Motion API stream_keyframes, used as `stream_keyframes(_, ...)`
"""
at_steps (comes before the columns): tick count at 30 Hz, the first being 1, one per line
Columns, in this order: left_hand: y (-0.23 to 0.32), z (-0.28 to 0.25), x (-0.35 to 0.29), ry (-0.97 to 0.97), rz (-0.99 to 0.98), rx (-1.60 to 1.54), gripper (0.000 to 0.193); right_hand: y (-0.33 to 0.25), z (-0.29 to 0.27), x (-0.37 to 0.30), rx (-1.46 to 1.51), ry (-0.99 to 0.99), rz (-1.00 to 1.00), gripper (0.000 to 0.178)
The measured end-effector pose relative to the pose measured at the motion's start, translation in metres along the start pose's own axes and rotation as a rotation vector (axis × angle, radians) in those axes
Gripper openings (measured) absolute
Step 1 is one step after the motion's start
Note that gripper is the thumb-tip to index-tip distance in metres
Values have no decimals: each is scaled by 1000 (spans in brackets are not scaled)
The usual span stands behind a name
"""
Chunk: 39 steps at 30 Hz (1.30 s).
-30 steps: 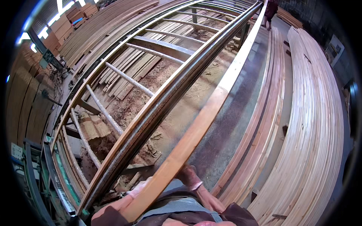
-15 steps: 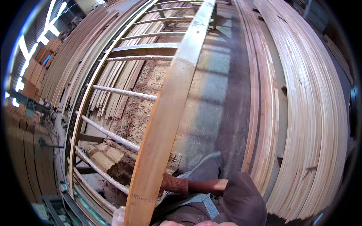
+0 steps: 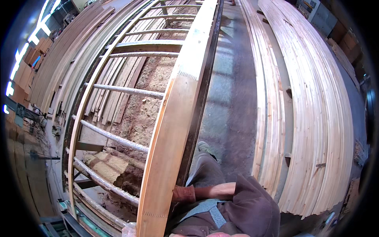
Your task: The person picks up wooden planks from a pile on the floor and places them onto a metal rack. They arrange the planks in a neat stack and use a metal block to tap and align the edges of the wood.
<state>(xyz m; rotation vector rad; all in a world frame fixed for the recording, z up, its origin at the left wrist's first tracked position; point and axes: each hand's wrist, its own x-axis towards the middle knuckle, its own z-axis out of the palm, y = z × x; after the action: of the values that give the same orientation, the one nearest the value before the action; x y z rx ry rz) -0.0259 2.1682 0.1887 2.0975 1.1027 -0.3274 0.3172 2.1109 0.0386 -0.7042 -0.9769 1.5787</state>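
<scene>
A long wooden board (image 3: 167,130) with zigzag finger joints runs from the lower edge far ahead, along the right side of a roller rack. My right hand (image 3: 183,194), in a brownish glove, grips the board's right edge near its close end; the board hides its fingertips. Against the left edge, at the very bottom, my left hand (image 3: 129,230) shows only as a small pale gloved part, closed at the board. Beneath and right of the board lies the rack's dark rail (image 3: 195,130).
Pale metal rollers (image 3: 114,136) cross the rack, with sawdust and loose planks (image 3: 122,87) below. To the right, past a strip of concrete floor (image 3: 233,118), lie long stacks of planks (image 3: 316,118). More boards (image 3: 65,59) are piled at far left. My shoe (image 3: 206,147) is beside the rack.
The board has shifted left relative to the rack, uncovering the dark rail on its right. Its finger joints sit slightly lower in the picture. Both hands stay at its near end; my shoe now shows.
</scene>
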Motion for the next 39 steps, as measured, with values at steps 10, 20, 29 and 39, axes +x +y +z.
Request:
stream_keyframes(10,-52,34,37,-127,-231,-603,37,112,-21,-24,-243,62,133,40)
stream_keyframes(20,-78,47,54,-153,-177,-651,35,94,-13,-2,-114,130,331,52)
stream_keyframes(29,-91,51,53,-162,-164,-685,33,51,-5,7,-57,183,447,55)
stream_keyframes(39,-98,59,40,-155,-160,-668,31,37,7,0,229,209,529,60)
